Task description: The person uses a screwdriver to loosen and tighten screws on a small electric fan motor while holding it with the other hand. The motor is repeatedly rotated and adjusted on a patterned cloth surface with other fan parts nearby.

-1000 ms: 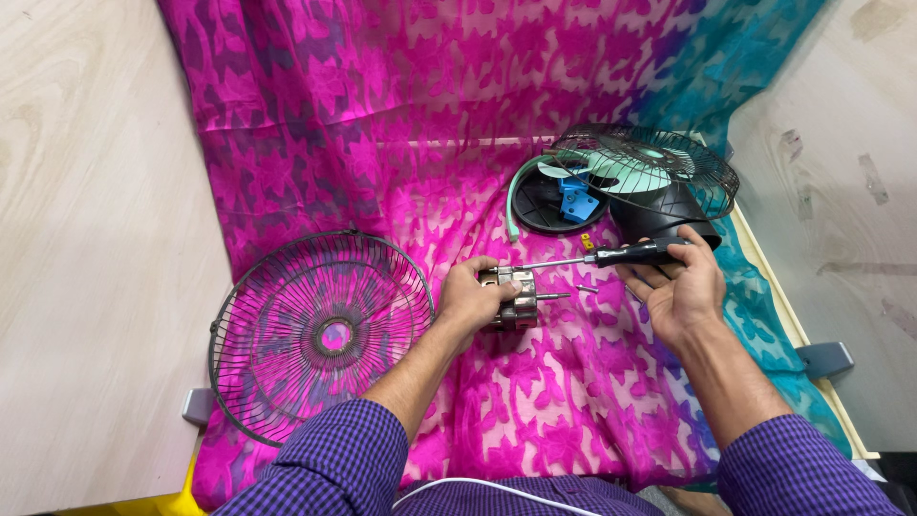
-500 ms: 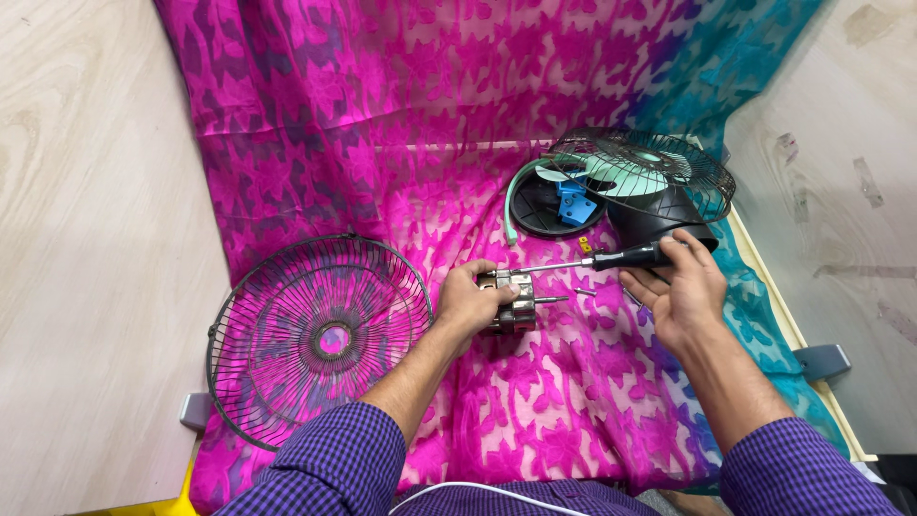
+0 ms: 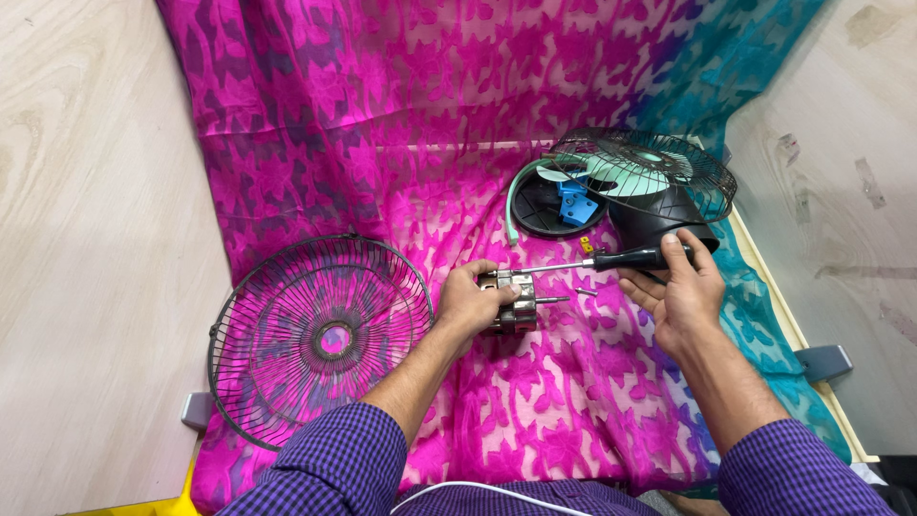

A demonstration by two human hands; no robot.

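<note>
Little has shifted since the earlier frames: the right hand (image 3: pixel 680 298) has kept its place on the screwdriver (image 3: pixel 611 261), and the left hand (image 3: pixel 473 301) has stayed on the small metal fan motor (image 3: pixel 516 301), with only a slight drift of the head camera's framing.

Head view: the left hand is closed over the motor, pressing it to the pink patterned cloth (image 3: pixel 401 124) that covers the table. The motor's shaft sticks out to the right, and a small loose screw (image 3: pixel 585 291) lies just beyond its tip. The right hand's fingers curl around the black handle of the screwdriver — its thin shank reaches left to the motor's top edge. Left of the motor lies a round wire fan guard (image 3: pixel 315 334), flat on the cloth. At the far right, the second wire guard (image 3: pixel 659 167) leans tilted over a black fan housing (image 3: pixel 659 215) — inside it show a pale green blade (image 3: pixel 611 180) and a blue plastic part (image 3: pixel 576 203).
</note>
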